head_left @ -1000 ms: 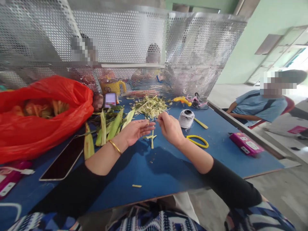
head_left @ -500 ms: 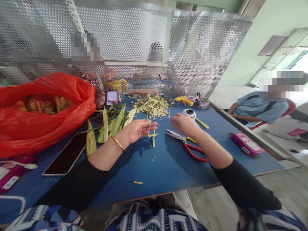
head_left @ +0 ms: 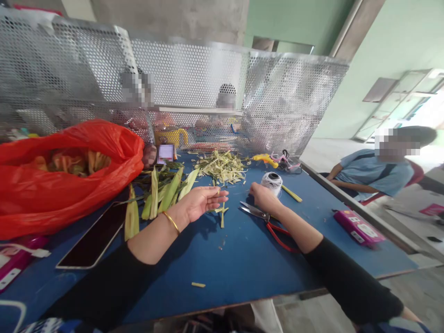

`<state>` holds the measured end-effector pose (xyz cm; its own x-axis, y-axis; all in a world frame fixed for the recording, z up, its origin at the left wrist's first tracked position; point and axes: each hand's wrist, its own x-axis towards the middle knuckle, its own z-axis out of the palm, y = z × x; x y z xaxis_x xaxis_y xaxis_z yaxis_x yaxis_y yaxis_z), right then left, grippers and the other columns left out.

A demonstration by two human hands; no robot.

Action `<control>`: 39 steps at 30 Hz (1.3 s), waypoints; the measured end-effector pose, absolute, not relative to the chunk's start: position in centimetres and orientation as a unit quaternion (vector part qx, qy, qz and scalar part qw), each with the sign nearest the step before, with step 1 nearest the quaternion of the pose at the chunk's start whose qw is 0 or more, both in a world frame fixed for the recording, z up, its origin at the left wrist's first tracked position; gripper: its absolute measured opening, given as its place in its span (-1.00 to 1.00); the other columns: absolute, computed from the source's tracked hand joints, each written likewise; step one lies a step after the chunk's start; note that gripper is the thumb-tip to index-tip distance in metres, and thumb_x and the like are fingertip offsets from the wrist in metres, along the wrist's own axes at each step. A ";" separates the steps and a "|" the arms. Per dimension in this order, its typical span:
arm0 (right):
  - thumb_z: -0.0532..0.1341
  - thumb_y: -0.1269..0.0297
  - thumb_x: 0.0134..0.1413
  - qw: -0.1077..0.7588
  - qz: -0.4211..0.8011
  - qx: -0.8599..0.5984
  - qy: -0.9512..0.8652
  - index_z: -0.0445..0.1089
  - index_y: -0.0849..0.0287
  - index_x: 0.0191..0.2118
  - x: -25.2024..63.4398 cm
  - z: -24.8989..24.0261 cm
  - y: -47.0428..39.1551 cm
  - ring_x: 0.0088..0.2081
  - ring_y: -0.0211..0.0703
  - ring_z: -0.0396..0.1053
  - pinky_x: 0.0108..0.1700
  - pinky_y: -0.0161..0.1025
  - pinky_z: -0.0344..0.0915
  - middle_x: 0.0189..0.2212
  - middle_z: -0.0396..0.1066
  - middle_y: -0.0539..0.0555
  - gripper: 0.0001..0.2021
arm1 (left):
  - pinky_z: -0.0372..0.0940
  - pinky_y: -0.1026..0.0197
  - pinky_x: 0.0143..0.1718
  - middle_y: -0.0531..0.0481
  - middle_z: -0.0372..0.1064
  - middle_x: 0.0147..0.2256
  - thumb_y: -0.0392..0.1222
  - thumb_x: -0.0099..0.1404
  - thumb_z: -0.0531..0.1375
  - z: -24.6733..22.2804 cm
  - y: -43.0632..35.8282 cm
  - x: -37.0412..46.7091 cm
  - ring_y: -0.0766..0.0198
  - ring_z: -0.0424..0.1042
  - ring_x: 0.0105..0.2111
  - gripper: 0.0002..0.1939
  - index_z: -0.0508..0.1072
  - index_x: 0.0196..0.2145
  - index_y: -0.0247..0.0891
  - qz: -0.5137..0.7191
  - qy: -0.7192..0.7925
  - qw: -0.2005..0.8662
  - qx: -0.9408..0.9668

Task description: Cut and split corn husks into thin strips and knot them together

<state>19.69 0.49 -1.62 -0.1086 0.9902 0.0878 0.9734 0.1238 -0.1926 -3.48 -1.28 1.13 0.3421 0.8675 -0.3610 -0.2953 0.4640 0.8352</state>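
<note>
A perforated screen [head_left: 190,69] is standing along the far edge of the blue table [head_left: 236,273], and from my distant seat I'm seeing the left hand [head_left: 204,202] hanging midway between the side edges, fingers straight and close; I cannot tell whether it's pinching anything. A small crossed husk piece [head_left: 222,220] is lying just beneath its fingertips. The right hand [head_left: 264,196] is bunching its fingers narrow beside the white spool [head_left: 272,181], towards the far right corner; I cannot tell what they're holding, if anything. Scissors [head_left: 255,211] are lying under that hand, handles towards the near right corner. I'm judging the husk light, papery and easily split, so I'm favouring a soft pinch where its strips are crossing; the upright spool is looking firm and likely to roll if tipped, so I'm preferring its sides.
</note>
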 end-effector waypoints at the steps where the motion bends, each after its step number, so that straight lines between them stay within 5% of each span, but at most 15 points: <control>1: 0.00 0.56 0.14 0.119 0.056 -0.665 -0.735 0.27 0.19 -0.28 19.7 -1.6 0.5 -0.43 -0.22 0.44 -0.38 -0.34 0.23 -0.37 0.48 0.14 -0.83 | 0.37 0.37 -0.52 -0.17 0.56 -0.34 -0.43 0.26 0.19 1.2 -1.3 -3.5 0.30 0.55 -0.43 -0.92 0.44 -0.39 -0.37 0.391 0.420 0.746 0.338; 6: -0.09 0.44 0.21 0.208 0.081 -0.678 -0.700 0.18 0.11 -0.30 19.6 -1.5 1.2 -0.58 -0.22 0.32 -0.45 -0.34 0.19 -0.64 0.30 -0.08 -0.83 | 0.37 0.36 -0.50 -0.15 0.55 -0.37 -0.43 0.25 0.20 1.3 -1.3 -3.4 0.30 0.54 -0.45 -0.93 0.44 -0.39 -0.37 0.397 0.420 0.747 0.329; 18: -0.08 0.34 0.17 0.372 -0.074 -0.638 -0.670 0.18 0.09 -0.28 18.2 2.5 1.9 -0.43 -0.10 0.29 -0.40 -0.26 0.04 -0.44 0.37 0.09 -0.87 | 0.30 0.40 -0.60 -0.11 0.53 -0.43 -0.42 0.28 0.16 1.3 -1.4 -3.3 0.37 0.47 -0.54 -0.85 0.46 -0.44 -0.37 0.391 0.437 0.744 0.321; 31: -0.10 0.33 0.25 0.311 -0.072 -0.476 -0.819 0.18 0.15 -0.17 14.7 1.0 -2.1 -0.47 -0.14 0.33 -0.40 -0.27 0.10 -0.45 0.41 0.08 -0.84 | 0.05 0.46 -0.73 -0.16 0.56 -0.29 -0.42 0.25 0.18 1.4 -1.2 -3.7 0.50 0.29 -0.66 -0.86 0.41 -0.46 -0.34 0.361 0.405 0.769 0.337; 39: -0.08 0.49 0.26 0.303 -0.186 -0.264 -0.897 0.21 0.22 -0.11 14.6 -0.8 -5.6 -0.43 -0.15 0.31 -0.36 -0.22 0.18 -0.42 0.42 0.11 -0.81 | 0.05 0.50 -0.77 0.02 0.41 -0.55 -0.46 0.25 0.18 0.7 -1.7 -3.2 0.52 0.29 -0.69 -0.86 0.45 -0.45 -0.38 0.291 0.383 0.803 0.353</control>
<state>14.57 -5.56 -0.84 -0.6773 0.3604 0.6414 0.5853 0.7921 0.1730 -3.15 -1.74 0.71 0.5378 0.7372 -0.4091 -0.1966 0.5816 0.7894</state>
